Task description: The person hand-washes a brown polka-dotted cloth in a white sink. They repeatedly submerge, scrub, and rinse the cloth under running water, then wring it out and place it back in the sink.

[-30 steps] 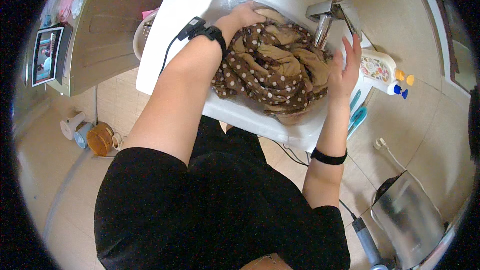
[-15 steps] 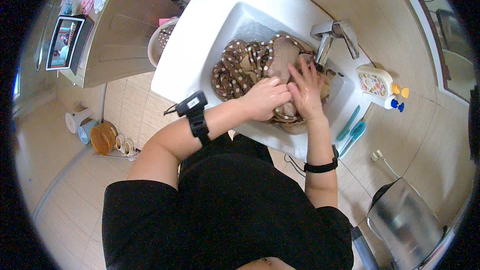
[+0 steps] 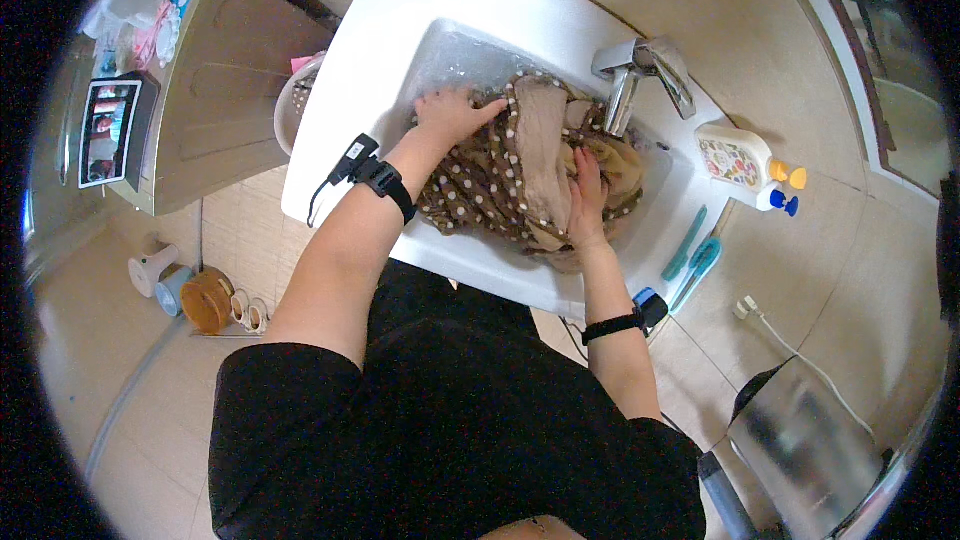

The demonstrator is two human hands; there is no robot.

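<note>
Inside the glossy white rectangular washbasin [image 3: 345,110], the brown, white-dotted cloth bundle [image 3: 475,185] lies under your left hand [image 3: 452,118] and right hand [image 3: 588,198]; its long tan fabric panel [image 3: 541,145] runs away from you between them, nearer the right. Both hands rest unclenched, fingers extended, grasping nothing visibly.

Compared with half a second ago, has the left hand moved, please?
Yes; judged against the faucet, the left hand moved left and up the picture.
</note>
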